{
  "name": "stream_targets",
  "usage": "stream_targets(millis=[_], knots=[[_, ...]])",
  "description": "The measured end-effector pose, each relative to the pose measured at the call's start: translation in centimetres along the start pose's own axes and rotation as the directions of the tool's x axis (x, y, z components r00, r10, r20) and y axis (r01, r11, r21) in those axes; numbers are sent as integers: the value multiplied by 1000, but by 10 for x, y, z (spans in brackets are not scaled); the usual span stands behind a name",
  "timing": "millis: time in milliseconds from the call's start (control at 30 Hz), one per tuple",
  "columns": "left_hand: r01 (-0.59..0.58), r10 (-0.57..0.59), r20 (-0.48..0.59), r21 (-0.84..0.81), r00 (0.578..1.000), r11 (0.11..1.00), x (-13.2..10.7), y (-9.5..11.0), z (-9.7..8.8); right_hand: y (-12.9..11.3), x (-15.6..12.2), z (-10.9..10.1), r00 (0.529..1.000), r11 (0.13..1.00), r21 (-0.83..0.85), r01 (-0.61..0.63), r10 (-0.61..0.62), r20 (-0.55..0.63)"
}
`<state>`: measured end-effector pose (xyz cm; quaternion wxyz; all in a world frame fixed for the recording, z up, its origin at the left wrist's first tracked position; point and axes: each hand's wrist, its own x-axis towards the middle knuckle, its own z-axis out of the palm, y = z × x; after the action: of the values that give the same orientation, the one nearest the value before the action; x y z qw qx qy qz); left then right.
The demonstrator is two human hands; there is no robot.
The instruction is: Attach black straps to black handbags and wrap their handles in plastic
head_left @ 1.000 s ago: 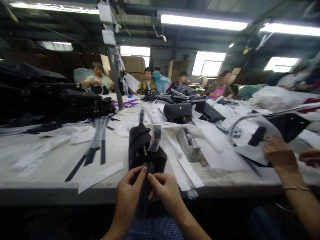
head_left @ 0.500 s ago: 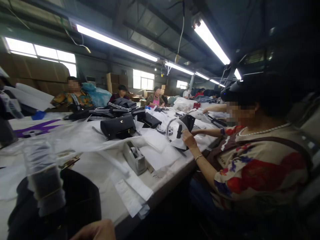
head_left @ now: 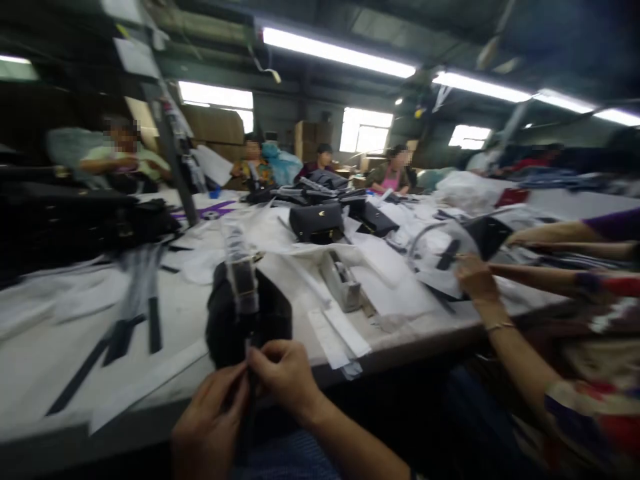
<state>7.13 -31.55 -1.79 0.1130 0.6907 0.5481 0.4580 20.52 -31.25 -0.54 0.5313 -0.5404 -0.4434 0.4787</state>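
A black bag [head_left: 275, 313] stands at the table's front edge. A bundled strap in clear wrapping [head_left: 243, 277] lies up its middle. Just below the bag, my left hand [head_left: 213, 417] pinches a narrow dark strap [head_left: 251, 387] that runs down between the two hands. My right hand [head_left: 290, 377] meets it from the other side, thumb and forefinger closed on the strap's upper part, where a small pale strip shows. Motion blur hides the finer detail at the fingertips.
A tape dispenser [head_left: 343, 283] and white paper strips [head_left: 340, 337] lie right of the bag. Dark straps [head_left: 155, 323] spread out at left. A metal post [head_left: 173, 153] rises from the table. On the right, a co-worker's hand [head_left: 477, 280] works at another bag.
The view has swung left and drawn back, so the bag now appears nearer the middle. Both my hands are now visible, together on the strap; earlier only part of one hand showed.
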Motion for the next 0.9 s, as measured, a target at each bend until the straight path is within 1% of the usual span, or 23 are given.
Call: stream_targets(millis=[33, 67, 100, 167, 233, 300, 367, 433, 500, 533, 567, 600, 633, 667, 700, 733, 767, 800, 833, 867, 900], knots=[[-155, 155, 1, 19, 988, 988, -3, 1, -7, 1, 0, 1, 1000, 1000, 5, 21, -21, 5], [-275, 274, 21, 53, 961, 960, -3, 3, -12, 2, 1, 2, 999, 999, 20, 37, -38, 32], [-335, 331, 54, 105, 942, 936, -3, 6, -14, 3, 1, 1, 997, 998, 41, 45, -48, 63], [-392, 375, 114, 227, 920, 891, 1, 13, -15, 4, 1, 0, 990, 995, 62, 76, -82, 112], [-430, 394, 174, 316, 902, 846, 3, 19, -15, 4, 0, -2, 986, 993, 47, 112, -117, 123], [-473, 424, 211, 369, 881, 800, 2, 23, -16, 3, -1, -2, 987, 993, 23, 118, -120, 110], [-509, 460, 219, 390, 860, 767, -1, 24, -17, 4, 0, -1, 990, 995, 7, 101, -101, 95], [-509, 468, 202, 366, 861, 779, -3, 24, -19, 5, 0, 0, 991, 995, 12, 97, -98, 96], [-473, 437, 190, 240, 879, 848, -4, 23, -25, 5, 1, 0, 988, 994, 60, 95, -102, 118], [-420, 392, 190, 139, 900, 897, -4, 22, -28, 5, 1, -1, 986, 992, 94, 85, -97, 132], [-327, 316, 183, 30, 931, 945, -3, 21, -32, 5, 0, -1, 985, 990, 127, 68, -86, 146], [-196, 206, 166, -71, 964, 978, -3, 20, -36, 5, 0, -2, 985, 987, 152, 49, -73, 158], [-40, 64, 147, -160, 987, 986, -2, 18, -39, 5, -1, -3, 984, 985, 167, 33, -62, 168], [128, -96, 142, -242, 985, 962, -2, 17, -41, 4, -1, -3, 983, 985, 172, 25, -55, 174], [284, -242, 165, -321, 956, 904, -2, 15, -41, 4, -2, -3, 982, 986, 166, 25, -55, 179], [414, -348, 230, -397, 909, 819, -3, 14, -40, 4, -3, -3, 982, 988, 151, 34, -61, 179], [520, -405, 329, -463, 853, 718, -4, 14, -38, 4, -3, -3, 982, 990, 129, 48, -71, 175], [603, -422, 434, -512, 796, 612, -5, 14, -35, 5, -4, -3, 982, 993, 101, 63, -80, 169], [664, -416, 519, -545, 747, 512, -7, 15, -32, 5, -4, -2, 983, 994, 73, 79, -90, 161], [704, -408, 574, -566, 710, 429, -9, 17, -28, 6, -4, -2, 983, 994, 43, 96, -102, 150], [728, -412, 601, -579, 685, 366, -11, 19, -25, 6, -5, -2, 984, 993, 12, 117, -118, 136]])
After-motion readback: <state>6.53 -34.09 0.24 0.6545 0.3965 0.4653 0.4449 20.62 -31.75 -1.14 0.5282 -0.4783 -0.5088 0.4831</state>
